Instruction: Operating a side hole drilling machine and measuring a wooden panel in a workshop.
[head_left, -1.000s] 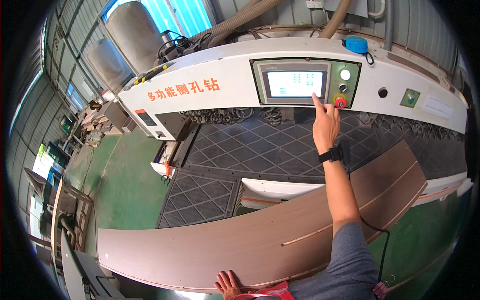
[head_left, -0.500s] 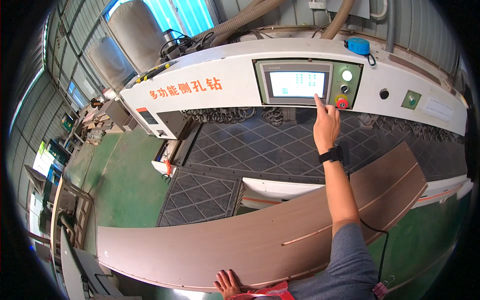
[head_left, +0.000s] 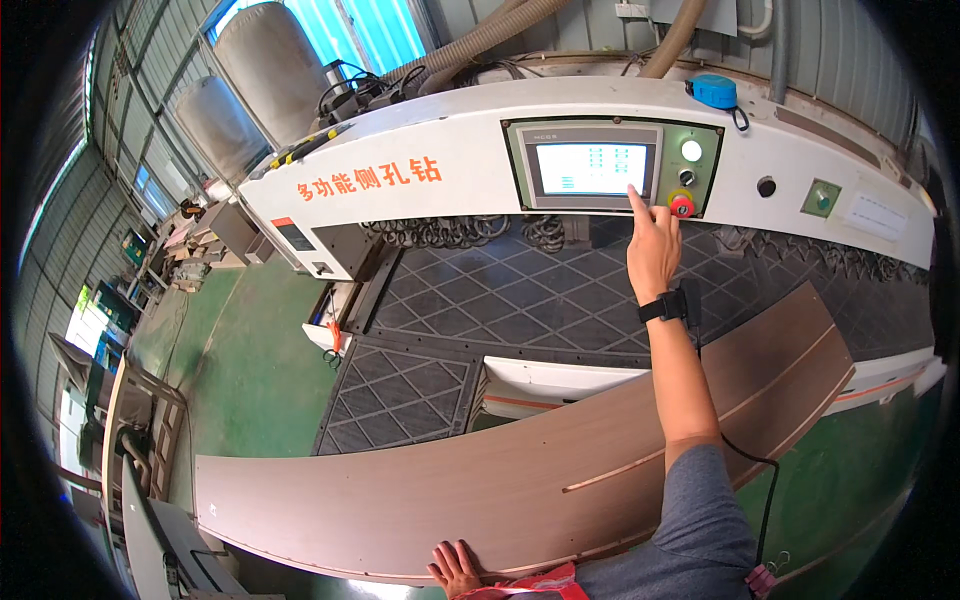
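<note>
My right hand (head_left: pixel 655 245) reaches up to the lit touchscreen (head_left: pixel 580 170) of a white machine (head_left: pixel 460 130). Its index fingertip rests at the lower right of the display; the other fingers are curled, with nothing in them. A long brown wooden panel (head_left: pixel 400 490) with a narrow groove lies across in front of me, passing beneath my right forearm. Near the panel's front edge, my left hand (head_left: pixel 455 568) lies flat with fingers spread. Just right of the screen sits a red emergency-stop button (head_left: pixel 681 205), close to my right knuckles.
Behind the panel stretches a dark ribbed machine bed (head_left: pixel 480 290). A blue tape measure (head_left: pixel 714 92) sits on the machine's top. A black cable (head_left: pixel 768 500) hangs by my right side. Green floor (head_left: pixel 250 340) and stacked boards (head_left: pixel 220 225) are on the left.
The view has shifted very slightly. Both hands keep their places, the right fingertip on the screen and the left hand on the panel.
</note>
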